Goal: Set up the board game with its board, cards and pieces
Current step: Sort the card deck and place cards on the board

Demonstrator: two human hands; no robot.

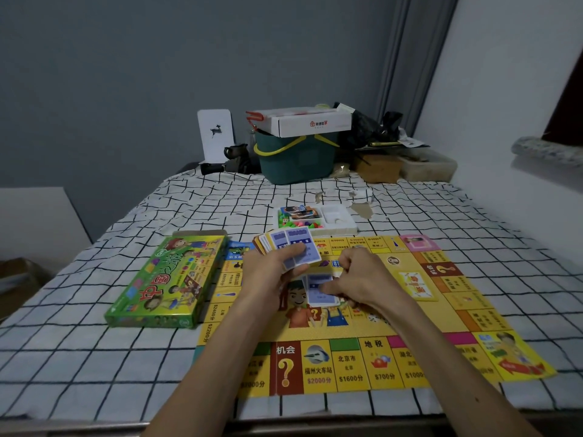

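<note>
The tabletop (94, 357), covered by a checked cloth, was the biggest thing. Its near edge ran right under the person's arms. The board (410, 357) lay flat on the near right part of the cloth. Its near side sat close to the tabletop's near edge, so a bump from an arm could push it over. The cloth looked loose and wrinkly, so I think a tug could drag the board and all that was on it.

The green box (164, 285) lay just left of the board, touching its left side or nearly so. That left little room there. The best open room was the bare cloth on the far left and far right, and the board's own middle.

The white tray (334, 227) sat just past the board's far side, with the small bright pieces (299, 222) in it. A reaching arm could knock it and spill them.

The left hand (271, 269) had its grip clamped on a fan of cards (293, 244), held up over the board's far left part. The fan was wide, so I think some cards could slip out and scatter. The right hand (362, 279) had its grip pinched on a small pile (320, 291) low over the board's middle. I could not tell if that pile rested on the board.
</note>
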